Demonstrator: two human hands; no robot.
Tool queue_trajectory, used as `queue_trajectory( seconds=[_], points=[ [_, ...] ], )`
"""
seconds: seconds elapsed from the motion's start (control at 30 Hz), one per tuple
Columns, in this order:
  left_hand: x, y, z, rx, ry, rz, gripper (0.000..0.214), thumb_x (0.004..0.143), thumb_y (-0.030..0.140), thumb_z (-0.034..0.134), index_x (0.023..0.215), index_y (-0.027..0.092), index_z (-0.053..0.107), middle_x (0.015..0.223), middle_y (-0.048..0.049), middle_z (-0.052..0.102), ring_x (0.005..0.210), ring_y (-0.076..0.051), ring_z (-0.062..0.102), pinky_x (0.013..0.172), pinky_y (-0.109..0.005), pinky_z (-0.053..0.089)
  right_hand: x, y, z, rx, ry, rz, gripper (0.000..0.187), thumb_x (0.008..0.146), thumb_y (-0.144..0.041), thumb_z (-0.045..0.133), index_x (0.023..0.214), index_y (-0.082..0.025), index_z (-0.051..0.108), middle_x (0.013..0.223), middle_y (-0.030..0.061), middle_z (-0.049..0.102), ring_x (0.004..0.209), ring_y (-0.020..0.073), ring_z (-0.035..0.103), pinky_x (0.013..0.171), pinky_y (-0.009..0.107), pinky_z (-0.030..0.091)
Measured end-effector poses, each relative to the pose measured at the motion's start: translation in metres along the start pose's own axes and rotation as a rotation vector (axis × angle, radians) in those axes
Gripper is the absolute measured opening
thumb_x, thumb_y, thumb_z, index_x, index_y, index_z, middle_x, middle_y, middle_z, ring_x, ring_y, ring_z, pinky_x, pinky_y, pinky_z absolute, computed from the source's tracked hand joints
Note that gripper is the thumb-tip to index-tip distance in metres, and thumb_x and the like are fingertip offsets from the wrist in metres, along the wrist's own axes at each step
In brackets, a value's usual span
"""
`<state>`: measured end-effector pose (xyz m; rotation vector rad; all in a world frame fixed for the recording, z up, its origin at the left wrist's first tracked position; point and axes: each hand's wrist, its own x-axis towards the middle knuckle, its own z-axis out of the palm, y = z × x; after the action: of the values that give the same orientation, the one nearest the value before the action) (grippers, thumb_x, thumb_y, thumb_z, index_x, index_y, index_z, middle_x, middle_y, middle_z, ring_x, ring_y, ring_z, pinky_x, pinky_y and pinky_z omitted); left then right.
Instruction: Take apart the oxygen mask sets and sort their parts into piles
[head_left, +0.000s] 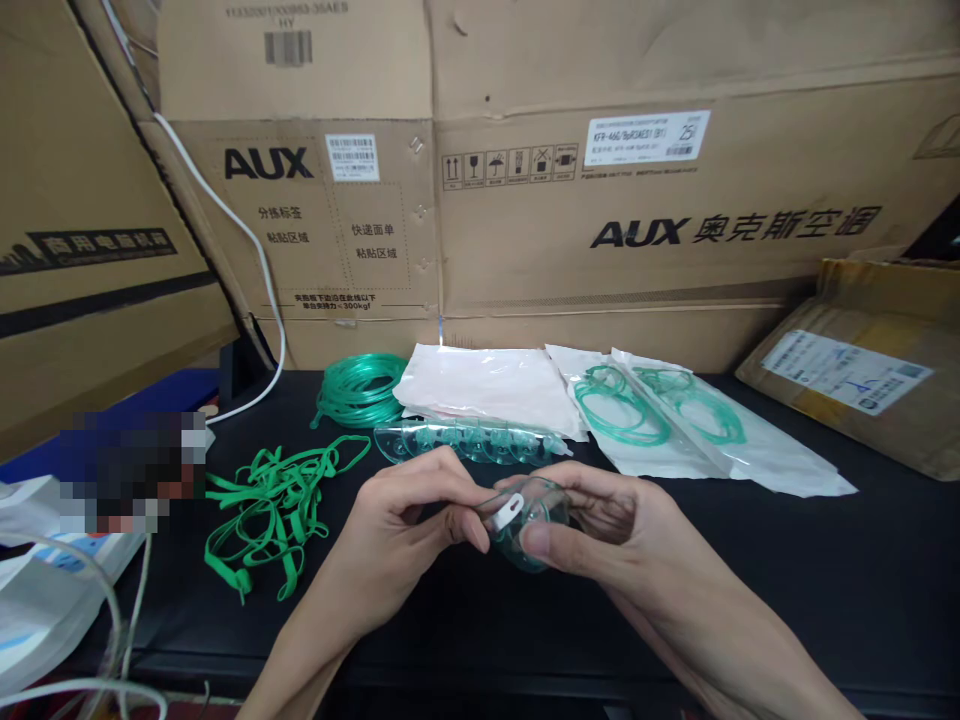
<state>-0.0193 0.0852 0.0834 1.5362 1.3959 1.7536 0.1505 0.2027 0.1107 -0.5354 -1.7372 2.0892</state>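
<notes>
Both my hands meet over the black table (862,590), low in the middle of the head view. My right hand (607,520) is closed around a clear green-tinted plastic mask (534,512). My left hand (405,520) pinches a small metal strip (508,512) at the mask's rim. Just behind my hands lies a stack of similar clear green masks (465,440). A pile of green elastic straps (274,515) lies to the left of my left hand.
A coil of green tubing (360,390) sits at the back left. White sealed pouches (487,385) and pouches holding green tubing (675,420) lie behind. Large cardboard boxes (600,200) wall the back. A brown parcel (862,370) lies right. White cables (90,620) hang left.
</notes>
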Motion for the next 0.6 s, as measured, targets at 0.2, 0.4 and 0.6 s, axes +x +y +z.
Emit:
queue_trajectory(
  seconds=[0.2,0.4,0.6],
  points=[
    [0.000,-0.004,-0.001,-0.067,-0.044,-0.043,0.019,0.090,0.038,0.076,0.081,0.023,0.082,0.065,-0.0016,0.064,0.064,-0.014,0.056,0.066,-0.027,0.046,0.001,0.005,-0.006,0.143,-0.147,0.032,0.017,0.082,-0.021,0.084,0.098,-0.020,0.078,0.094,0.0014,0.075,0.088,0.0126,0.065,0.082,0.019,0.051],
    [-0.001,-0.007,-0.004,-0.113,-0.081,-0.061,0.026,0.088,0.043,0.077,0.074,0.021,0.081,0.067,-0.0025,0.063,0.064,-0.014,0.054,0.062,-0.027,0.043,0.006,0.010,-0.007,0.263,-0.266,0.058,0.013,0.086,-0.018,0.080,0.098,-0.017,0.077,0.091,0.0027,0.071,0.085,0.0134,0.061,0.077,0.024,0.054],
    [0.002,-0.010,-0.003,-0.141,-0.070,-0.085,0.024,0.089,0.039,0.077,0.074,0.020,0.079,0.073,-0.0019,0.061,0.068,-0.013,0.053,0.063,-0.025,0.042,0.010,0.009,-0.010,0.295,-0.272,0.095,0.015,0.085,-0.019,0.081,0.099,-0.016,0.077,0.090,0.0029,0.067,0.083,0.0140,0.058,0.075,0.025,0.053]
  ],
)
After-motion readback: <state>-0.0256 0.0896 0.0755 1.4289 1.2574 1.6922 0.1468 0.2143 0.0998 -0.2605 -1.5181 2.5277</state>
